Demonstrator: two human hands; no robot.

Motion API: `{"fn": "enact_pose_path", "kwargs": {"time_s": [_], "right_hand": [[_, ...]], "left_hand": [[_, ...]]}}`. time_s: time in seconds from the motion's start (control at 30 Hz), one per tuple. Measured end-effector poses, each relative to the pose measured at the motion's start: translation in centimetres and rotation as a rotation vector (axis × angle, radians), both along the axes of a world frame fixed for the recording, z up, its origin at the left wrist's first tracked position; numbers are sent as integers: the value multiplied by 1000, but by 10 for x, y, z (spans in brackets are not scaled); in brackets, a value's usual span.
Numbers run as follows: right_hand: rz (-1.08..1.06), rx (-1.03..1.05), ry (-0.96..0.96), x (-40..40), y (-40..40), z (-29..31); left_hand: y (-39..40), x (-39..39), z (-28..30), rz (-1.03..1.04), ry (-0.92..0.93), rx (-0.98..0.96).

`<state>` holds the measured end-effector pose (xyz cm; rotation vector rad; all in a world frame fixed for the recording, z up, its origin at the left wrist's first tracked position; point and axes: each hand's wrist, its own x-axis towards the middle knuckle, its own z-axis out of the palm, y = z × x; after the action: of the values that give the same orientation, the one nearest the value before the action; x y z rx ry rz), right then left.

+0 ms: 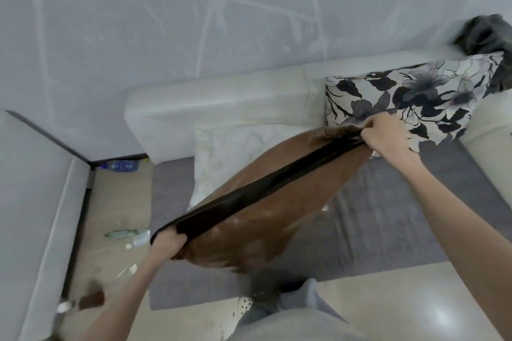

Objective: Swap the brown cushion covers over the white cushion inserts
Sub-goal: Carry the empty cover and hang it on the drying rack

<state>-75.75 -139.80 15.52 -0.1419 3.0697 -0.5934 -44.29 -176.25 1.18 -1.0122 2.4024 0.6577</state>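
Note:
A brown cushion cover (257, 227) with a dark lining along its open edge hangs stretched in the air over the sofa seat. My left hand (166, 243) grips its lower left corner. My right hand (385, 134) grips the upper right corner, so the opening is pulled taut between them. A white cushion insert (224, 158) leans against the sofa back behind the cover, partly hidden by it.
A floral black-and-white cushion (432, 91) stands at the sofa's right behind my right hand. The cream sofa (221, 102) has a grey seat mat (388, 216). Bottles and litter (127, 234) lie on the floor to the left, beside another sofa arm (36, 202). Dark cloth (487, 33) lies on the sofa back.

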Motion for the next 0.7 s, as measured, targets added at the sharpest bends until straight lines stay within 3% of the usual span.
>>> {"fn": "enact_pose_path", "kwargs": {"time_s": [0.13, 0.3, 0.4, 0.47, 0.57, 0.7], "right_hand": [[53, 144, -84, 31, 23, -31], [194, 348, -138, 47, 31, -59], [290, 549, -336, 55, 23, -84], [292, 596, -346, 58, 24, -98], [215, 533, -303, 50, 29, -105], [52, 345, -309, 32, 30, -104]], "left_hand": [[-34, 9, 41, 26, 69, -132], [-55, -11, 88, 35, 263, -163], [-49, -30, 95, -190, 111, -266], [-47, -40, 94, -364, -1, -375], [-52, -51, 94, -485, -148, -458], [-55, -69, 93, -405, -200, -463]]}}
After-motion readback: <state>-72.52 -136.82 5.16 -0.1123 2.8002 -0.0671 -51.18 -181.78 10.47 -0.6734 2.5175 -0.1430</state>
